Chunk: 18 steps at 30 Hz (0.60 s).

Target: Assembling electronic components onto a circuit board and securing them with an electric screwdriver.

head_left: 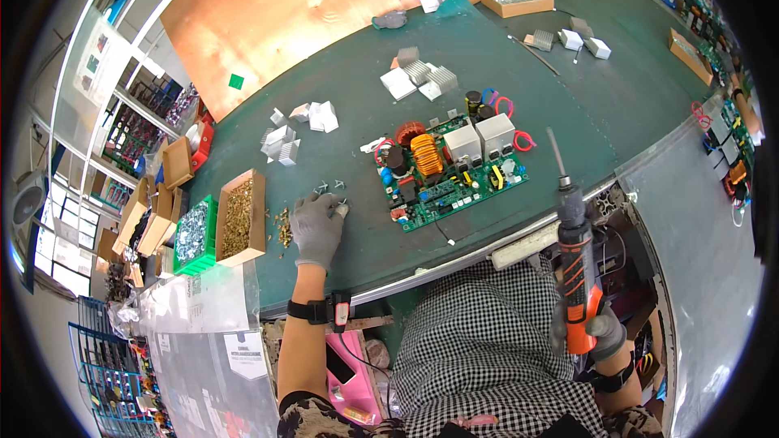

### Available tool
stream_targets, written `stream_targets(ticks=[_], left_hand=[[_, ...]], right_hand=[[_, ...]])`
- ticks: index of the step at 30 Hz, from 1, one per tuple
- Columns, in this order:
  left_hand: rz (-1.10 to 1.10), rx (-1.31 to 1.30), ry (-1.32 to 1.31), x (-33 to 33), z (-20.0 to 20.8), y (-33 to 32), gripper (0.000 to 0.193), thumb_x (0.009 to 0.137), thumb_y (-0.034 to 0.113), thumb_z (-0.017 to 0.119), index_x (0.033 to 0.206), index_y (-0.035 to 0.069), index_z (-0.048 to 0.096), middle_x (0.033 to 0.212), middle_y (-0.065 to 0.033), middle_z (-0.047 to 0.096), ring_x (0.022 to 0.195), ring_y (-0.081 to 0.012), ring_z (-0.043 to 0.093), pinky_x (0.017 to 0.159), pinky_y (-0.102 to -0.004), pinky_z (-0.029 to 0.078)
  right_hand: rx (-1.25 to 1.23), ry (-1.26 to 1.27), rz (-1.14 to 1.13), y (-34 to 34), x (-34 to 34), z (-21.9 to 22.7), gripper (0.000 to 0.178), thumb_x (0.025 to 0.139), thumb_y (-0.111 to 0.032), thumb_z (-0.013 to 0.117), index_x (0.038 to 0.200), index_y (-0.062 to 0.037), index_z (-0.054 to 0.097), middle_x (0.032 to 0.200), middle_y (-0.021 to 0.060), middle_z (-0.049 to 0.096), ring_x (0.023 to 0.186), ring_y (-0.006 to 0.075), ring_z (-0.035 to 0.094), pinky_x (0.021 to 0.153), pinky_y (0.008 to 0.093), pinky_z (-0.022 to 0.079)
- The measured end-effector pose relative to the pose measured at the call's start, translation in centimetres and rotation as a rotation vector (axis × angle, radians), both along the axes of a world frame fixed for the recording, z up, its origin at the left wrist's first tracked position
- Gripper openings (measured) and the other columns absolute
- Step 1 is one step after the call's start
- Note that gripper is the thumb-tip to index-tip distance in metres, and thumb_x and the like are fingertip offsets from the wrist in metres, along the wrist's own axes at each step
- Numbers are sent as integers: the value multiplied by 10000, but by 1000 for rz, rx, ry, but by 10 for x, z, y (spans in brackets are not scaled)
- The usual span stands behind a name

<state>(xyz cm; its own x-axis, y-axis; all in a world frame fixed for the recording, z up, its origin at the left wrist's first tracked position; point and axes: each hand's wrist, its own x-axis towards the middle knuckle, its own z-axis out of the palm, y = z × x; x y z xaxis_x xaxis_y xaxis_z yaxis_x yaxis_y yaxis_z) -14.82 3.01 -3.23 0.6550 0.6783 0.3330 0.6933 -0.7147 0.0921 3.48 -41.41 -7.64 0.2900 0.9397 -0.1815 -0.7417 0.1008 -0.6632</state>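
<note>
Work looked partway along: 2 silvery blocks [463, 144] stood on the circuit board [454, 186], while loose heatsinks [417, 73] and brassy pieces [284, 229] lay apart, apparently unfitted. The board sat on the green bench [349, 85], long axis left to right. The right hand [606, 332] gripped an electric screwdriver [577, 264], bit [556, 150] pointing away; whether the left hand [317, 227] pinched any small parts [339, 185], I couldn't tell.

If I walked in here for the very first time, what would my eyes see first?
Probably the big green circuit board, crowded with colourful parts, in the middle of the dark green table. Next might be the orange-and-black power screwdriver, pointing upward in the right hand. Then perhaps the golden bits filling an open box, left of the gloved left hand.
</note>
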Motion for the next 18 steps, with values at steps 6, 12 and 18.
stream_targets(ticks=[6,12,18], left_hand=[[-149,-759,-229,18,39,-45,178,922,208,659,1011,71,729,925,-33,684,867,-153,638,791,-299,498],[-415,-1296,-470,27,61,-92,295,995,268,590,1113,0,630,943,-37,641,869,-120,611,791,-283,497],[-411,-1423,-475,33,61,-98,315,977,274,619,1132,1,610,932,-47,640,861,-131,624,806,-304,516]], right_hand=[[-480,-715,410,14,-8,39,750,673,-309,856,1286,-14,541,843,54,607,725,148,580,674,302,496],[-456,-762,435,17,-15,46,836,680,-324,872,1336,32,496,851,71,609,740,161,591,700,319,514],[-402,-733,429,11,-13,35,876,677,-337,877,1365,31,478,866,78,612,731,161,595,699,305,519]])
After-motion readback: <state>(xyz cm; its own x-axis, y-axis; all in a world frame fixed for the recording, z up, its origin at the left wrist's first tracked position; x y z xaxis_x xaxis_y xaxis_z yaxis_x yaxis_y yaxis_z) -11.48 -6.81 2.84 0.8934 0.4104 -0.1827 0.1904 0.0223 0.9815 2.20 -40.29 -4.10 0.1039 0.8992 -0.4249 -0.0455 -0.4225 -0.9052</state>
